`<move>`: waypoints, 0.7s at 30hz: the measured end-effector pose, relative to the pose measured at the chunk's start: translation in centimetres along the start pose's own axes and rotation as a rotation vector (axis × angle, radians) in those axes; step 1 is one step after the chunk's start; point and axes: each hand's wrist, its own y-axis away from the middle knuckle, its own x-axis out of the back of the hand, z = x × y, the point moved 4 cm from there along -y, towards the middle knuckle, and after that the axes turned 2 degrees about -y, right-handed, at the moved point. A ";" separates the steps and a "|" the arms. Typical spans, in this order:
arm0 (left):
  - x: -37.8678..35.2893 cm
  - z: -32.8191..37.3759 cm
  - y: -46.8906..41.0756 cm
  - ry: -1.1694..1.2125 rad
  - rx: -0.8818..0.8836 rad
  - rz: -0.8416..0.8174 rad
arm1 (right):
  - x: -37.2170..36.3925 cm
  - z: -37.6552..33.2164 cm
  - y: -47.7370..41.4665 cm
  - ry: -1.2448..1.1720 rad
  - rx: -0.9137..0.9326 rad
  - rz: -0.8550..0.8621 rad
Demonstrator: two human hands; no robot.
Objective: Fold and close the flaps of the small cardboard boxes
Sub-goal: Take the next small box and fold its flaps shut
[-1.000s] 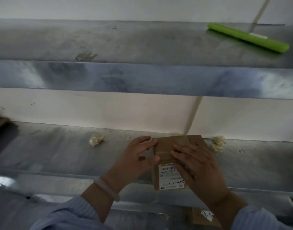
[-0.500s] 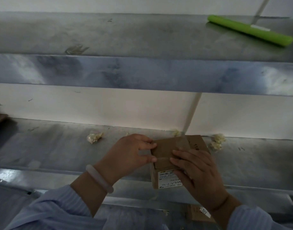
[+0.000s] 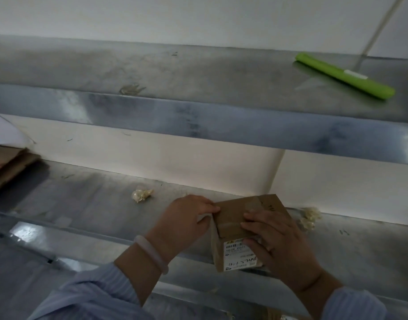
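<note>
The small cardboard box (image 3: 235,218) sits at the front edge of the lower shelf (image 3: 94,204). My left hand (image 3: 184,222) pinches its top edge and my right hand (image 3: 279,241) clasps over flaps that seem closed. If I press unevenly, it could tip off that edge.

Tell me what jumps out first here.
A small cardboard box sits at the front of the lower metal shelf; the left hand pinches its top left edge, the right hand grips its near right corner. A bright green tube lies far right on the upper shelf.
</note>
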 end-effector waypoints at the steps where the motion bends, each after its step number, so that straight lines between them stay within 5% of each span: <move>1: 0.0 0.1 0.2 -0.006 0.004 0.001 | 0.0 0.0 0.2 -0.012 -0.006 0.001; 10: -2.3 1.2 2.6 0.515 0.276 -0.029 | 0.5 -0.3 0.8 -0.058 0.003 -0.009; 15: -4.8 2.0 4.4 0.847 0.368 -0.004 | -0.6 -0.1 1.7 0.155 -0.020 -0.183; 21: -4.0 4.1 4.9 0.791 0.293 0.093 | 1.6 1.0 0.5 0.064 -0.176 -0.091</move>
